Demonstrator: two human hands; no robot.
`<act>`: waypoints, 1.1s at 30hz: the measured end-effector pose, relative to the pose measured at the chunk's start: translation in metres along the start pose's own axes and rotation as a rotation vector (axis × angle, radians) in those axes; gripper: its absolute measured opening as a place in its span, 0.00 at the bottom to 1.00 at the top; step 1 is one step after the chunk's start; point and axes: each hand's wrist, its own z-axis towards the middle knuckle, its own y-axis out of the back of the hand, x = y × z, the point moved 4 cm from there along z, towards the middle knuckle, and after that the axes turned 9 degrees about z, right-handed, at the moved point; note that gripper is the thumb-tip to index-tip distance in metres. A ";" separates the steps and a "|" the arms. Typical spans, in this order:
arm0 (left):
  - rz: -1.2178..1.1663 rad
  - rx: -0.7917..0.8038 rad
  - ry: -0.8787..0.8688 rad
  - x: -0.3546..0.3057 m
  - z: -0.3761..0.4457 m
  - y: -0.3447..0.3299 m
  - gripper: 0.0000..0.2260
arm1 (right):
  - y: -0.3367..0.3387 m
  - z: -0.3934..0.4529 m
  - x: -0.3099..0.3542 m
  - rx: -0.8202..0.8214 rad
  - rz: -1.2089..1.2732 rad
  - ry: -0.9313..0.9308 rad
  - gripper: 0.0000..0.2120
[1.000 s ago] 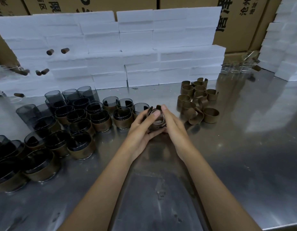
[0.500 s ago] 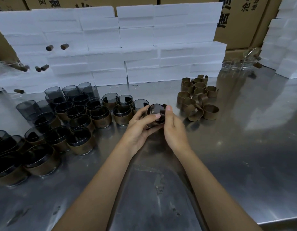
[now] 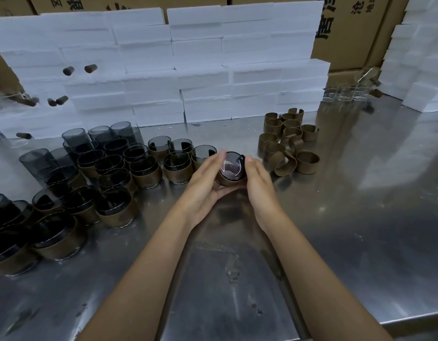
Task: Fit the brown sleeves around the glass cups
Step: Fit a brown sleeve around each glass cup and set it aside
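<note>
Left of the held glass cup (image 3: 231, 168), smoky round cups in brown sleeves (image 3: 149, 172) crowd the scuffed steel table (image 3: 336, 242); the nearest ones blur at the frame edge. Centre stage, the left hand (image 3: 203, 188) cradles that cup from below while the right hand (image 3: 258, 183) clasps its other side, its rim tilted toward the camera, a brown sleeve (image 3: 225, 180) around it. Right of it, loose curled sleeves (image 3: 289, 141) cluster. Behind, white foam blocks (image 3: 200, 70); the printed characters on the cardboard boxes (image 3: 348, 28) are cut off and unreadable.
</note>
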 end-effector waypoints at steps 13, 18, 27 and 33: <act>0.027 -0.214 0.124 0.003 -0.012 -0.021 0.13 | -0.003 -0.006 -0.003 -0.046 0.511 -0.373 0.07; 0.014 -0.247 0.146 0.005 -0.013 -0.018 0.12 | -0.004 -0.006 -0.004 -0.048 0.485 -0.374 0.10; 0.001 -0.234 0.129 0.002 -0.020 -0.031 0.07 | 0.000 -0.007 -0.004 -0.088 0.539 -0.343 0.14; -0.021 -0.234 0.144 0.004 -0.020 -0.032 0.11 | 0.001 -0.006 -0.001 -0.109 0.494 -0.285 0.14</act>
